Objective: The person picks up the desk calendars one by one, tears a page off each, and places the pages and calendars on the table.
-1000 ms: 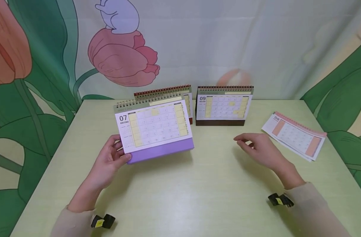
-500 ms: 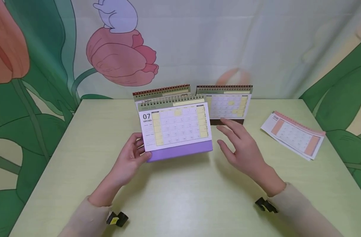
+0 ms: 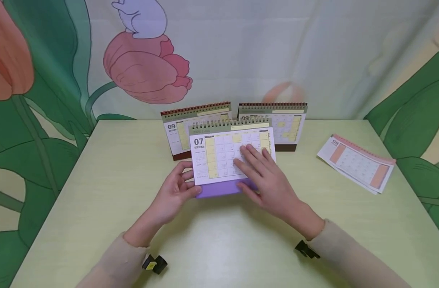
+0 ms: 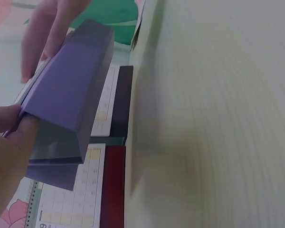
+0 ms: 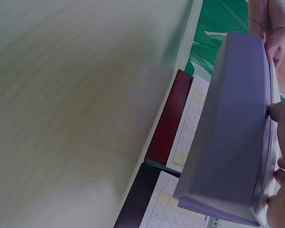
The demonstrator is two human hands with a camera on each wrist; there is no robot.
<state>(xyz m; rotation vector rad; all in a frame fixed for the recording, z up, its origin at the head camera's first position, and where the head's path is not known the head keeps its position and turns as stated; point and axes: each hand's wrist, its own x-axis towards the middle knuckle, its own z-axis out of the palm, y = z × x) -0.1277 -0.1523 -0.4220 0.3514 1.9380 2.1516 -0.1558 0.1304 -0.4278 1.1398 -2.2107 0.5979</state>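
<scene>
A purple-based desk calendar (image 3: 221,150) showing page 07 is held above the table, tilted back. My left hand (image 3: 173,196) grips its lower left corner, thumb on the purple front and fingers behind. Across the right part of the page lie the extended fingers of my right hand (image 3: 271,182), covering some dates. From below, the left wrist view shows the hollow purple base (image 4: 69,80) with the left thumb and a finger pinching its edge. In the right wrist view, the right fingertips touch the page side near the purple base (image 5: 223,123).
Behind it stand two more desk calendars on page 09, a red-based one (image 3: 170,138) at left and a dark brown-based one (image 3: 289,136) at right, both partly covered. A pink-topped calendar (image 3: 356,162) on page 08 lies flat at the right. A patterned curtain (image 3: 219,52) hangs behind the table.
My left hand has carried the purple calendar rightward, uncovering more of the red-based one. My right hand has moved left from beside the pink calendar onto the purple calendar's page, its fingers spreading out.
</scene>
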